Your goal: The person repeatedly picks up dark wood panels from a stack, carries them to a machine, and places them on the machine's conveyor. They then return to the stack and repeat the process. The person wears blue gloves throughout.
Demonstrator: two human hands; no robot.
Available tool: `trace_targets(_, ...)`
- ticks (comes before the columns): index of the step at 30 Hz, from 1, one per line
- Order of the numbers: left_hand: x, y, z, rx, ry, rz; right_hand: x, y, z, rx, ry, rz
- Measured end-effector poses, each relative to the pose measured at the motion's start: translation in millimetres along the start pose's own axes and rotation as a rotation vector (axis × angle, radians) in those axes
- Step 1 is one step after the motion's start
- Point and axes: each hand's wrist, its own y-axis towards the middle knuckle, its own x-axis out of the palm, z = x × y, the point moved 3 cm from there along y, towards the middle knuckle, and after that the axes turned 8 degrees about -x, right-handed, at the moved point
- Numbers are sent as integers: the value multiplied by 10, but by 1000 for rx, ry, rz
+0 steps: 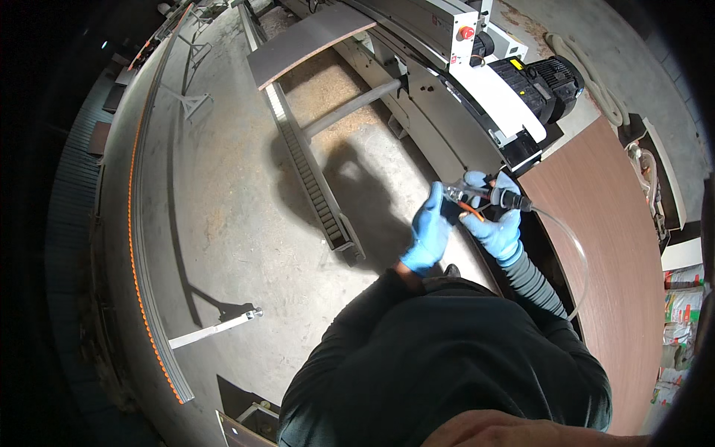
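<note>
1 dark sleeve (447,335) | 2 hands (gloved): left hand (426,232), right hand (497,223) | 1 air gun (488,196)

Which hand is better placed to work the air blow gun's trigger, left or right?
Probably right. The right hand wraps the blow gun at its body, where the clear hose enters. The left hand only pinches the nozzle end, so it looks suited to steadying or aiming.

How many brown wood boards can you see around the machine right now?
2. One brown board lies at the right beside the person's gloved hands; another board rests on the machine's rail at top centre. Others may be hidden.
</note>
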Motion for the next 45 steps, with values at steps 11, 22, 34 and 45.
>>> trace_targets(11,-957,447,597,172,112,158,40,730,233,-119,-297,84)
trace_targets(22,-1373,1092,1160,222,-27,246,942,1646,628,-208,-282,-118)
trace_targets(34,-1803,1519,1567,266,-40,383,2378,2406,1676,5,-124,-157)
trace_targets(45,-1407,1846,1634,301,-292,49,637,2314,1972,8,-368,165)
